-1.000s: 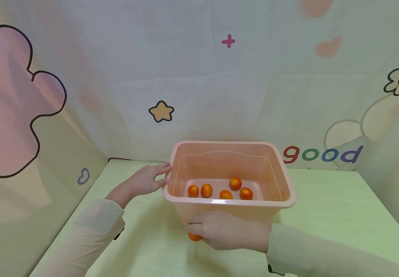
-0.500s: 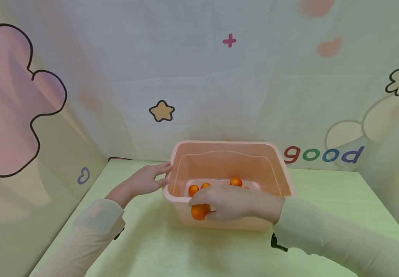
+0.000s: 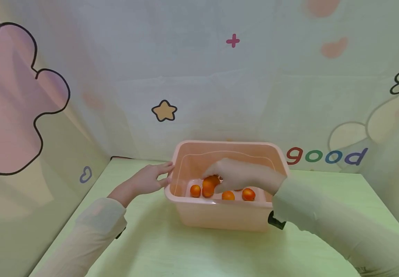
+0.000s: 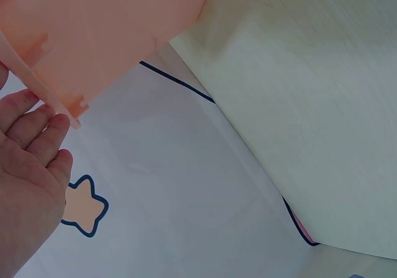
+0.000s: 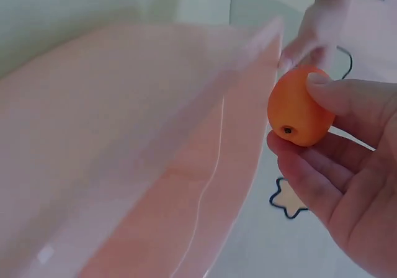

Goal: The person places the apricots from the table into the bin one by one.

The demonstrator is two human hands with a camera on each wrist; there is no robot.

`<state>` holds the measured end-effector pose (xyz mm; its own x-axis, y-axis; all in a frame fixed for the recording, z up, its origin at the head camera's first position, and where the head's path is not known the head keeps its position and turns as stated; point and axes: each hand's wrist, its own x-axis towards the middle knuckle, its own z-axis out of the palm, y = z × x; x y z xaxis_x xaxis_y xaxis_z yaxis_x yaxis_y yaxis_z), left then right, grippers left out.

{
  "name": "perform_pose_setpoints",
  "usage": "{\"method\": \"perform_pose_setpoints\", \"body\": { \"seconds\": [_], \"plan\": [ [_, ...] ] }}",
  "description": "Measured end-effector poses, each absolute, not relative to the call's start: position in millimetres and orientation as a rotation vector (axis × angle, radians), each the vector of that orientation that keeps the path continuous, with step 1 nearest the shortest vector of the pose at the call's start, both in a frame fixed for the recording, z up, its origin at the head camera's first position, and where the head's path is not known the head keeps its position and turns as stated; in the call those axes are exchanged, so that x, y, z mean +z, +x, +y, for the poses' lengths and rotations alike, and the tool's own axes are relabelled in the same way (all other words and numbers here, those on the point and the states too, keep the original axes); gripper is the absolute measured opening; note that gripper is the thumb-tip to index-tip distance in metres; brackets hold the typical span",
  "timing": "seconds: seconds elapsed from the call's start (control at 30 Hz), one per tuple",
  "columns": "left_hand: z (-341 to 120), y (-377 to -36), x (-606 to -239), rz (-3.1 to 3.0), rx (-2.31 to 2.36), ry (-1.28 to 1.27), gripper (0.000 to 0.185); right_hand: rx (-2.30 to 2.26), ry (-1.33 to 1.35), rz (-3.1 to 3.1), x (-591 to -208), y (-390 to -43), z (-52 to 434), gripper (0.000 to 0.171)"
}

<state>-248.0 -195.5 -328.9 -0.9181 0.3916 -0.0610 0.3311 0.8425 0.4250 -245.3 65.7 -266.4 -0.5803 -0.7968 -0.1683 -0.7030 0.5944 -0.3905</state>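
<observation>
In the head view, my right hand (image 3: pixel 237 175) reaches down into a pink plastic tub (image 3: pixel 223 215). It holds a small, smooth orange fruit (image 5: pixel 299 107) between thumb and fingers, with a dark stem spot showing in the right wrist view. Below the held fruit, another orange fruit (image 3: pixel 195 191) and several like it lie on the tub's floor, some partly hidden by the hand. My left hand (image 3: pixel 147 179) touches the tub's left rim with extended fingers; in the left wrist view the fingertips (image 4: pixel 59 123) lie right at the rim's edge.
The tub stands on a pale green tabletop (image 3: pixel 144 246), near the back wall. A printed fabric backdrop (image 3: pixel 213 96) with a star and the word "good" surrounds the table at the back and sides.
My right hand has lifted the orange fruit from in front of the tub, over the front rim, and down inside it. The left hand has stayed at the rim.
</observation>
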Motion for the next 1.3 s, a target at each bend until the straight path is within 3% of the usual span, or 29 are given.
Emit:
{"method": "perform_pose_setpoints", "body": {
  "seconds": [0.27,0.33,0.5,0.6,0.7,0.83,0.93,1.07,1.3],
  "plan": [
    [-195.5,-249.3,-327.5,2.882,0.606,0.588,0.053,-0.701,-0.375,2.475,-238.8,-247.2,70.9,0.009],
    [-195.6,-249.4,-327.2,2.878,0.612,0.570,0.054,-0.656,-0.410,2.463,-240.7,-254.6,71.1,0.004],
    [-196.3,-248.7,-327.3,2.865,0.630,0.543,0.055,-0.494,-0.797,2.471,-264.0,-290.3,73.4,0.015],
    [-196.5,-247.6,-327.7,2.862,0.633,0.547,0.055,-0.506,-0.821,2.449,-273.7,-306.1,76.4,0.012],
    [-196.6,-246.8,-328.6,2.862,0.645,0.545,0.054,-0.572,-0.709,2.426,-281.5,-316.0,81.6,0.010],
    [-196.1,-246.1,-329.5,2.867,0.649,0.547,0.054,-0.706,-0.420,2.387,-289.7,-322.2,90.6,0.031],
    [-195.4,-246.4,-330.1,2.865,0.646,0.542,0.054,-0.749,-0.323,2.368,-295.2,-326.9,95.7,0.037],
    [-194.9,-247.4,-330.6,2.862,0.646,0.540,0.054,-0.805,-0.231,2.344,-299.4,-329.6,99.6,0.035],
    [-195.6,-248.4,-331.7,2.860,0.650,0.528,0.055,-1.173,0.219,2.202,-287.6,-305.0,94.4,0.029]
  ]
}}
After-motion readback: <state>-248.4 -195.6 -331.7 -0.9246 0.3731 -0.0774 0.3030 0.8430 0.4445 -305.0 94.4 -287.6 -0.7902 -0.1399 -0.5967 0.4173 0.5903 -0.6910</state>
